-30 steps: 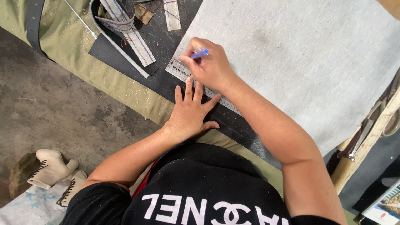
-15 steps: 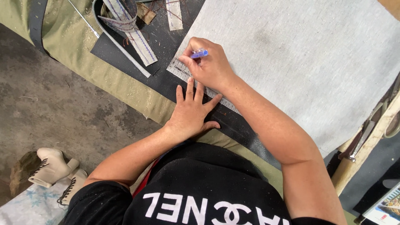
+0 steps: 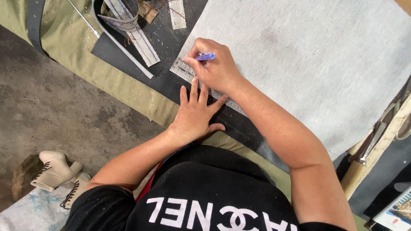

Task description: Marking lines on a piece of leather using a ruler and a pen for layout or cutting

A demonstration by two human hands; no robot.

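Head view, pen (image 3: pixel 206 56) in right hand (image 3: pixel 216 68)

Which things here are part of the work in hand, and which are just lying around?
In use: right hand holding blue pen; left hand pressing clear ruler; grey fabric; black mat.
Lying about: marked strips, shears, boots on the floor.

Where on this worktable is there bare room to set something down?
The grey fabric sheet lies bare right of the right hand with its blue pen. Crowded: the clear ruler under the left hand, and the strips on the black mat.
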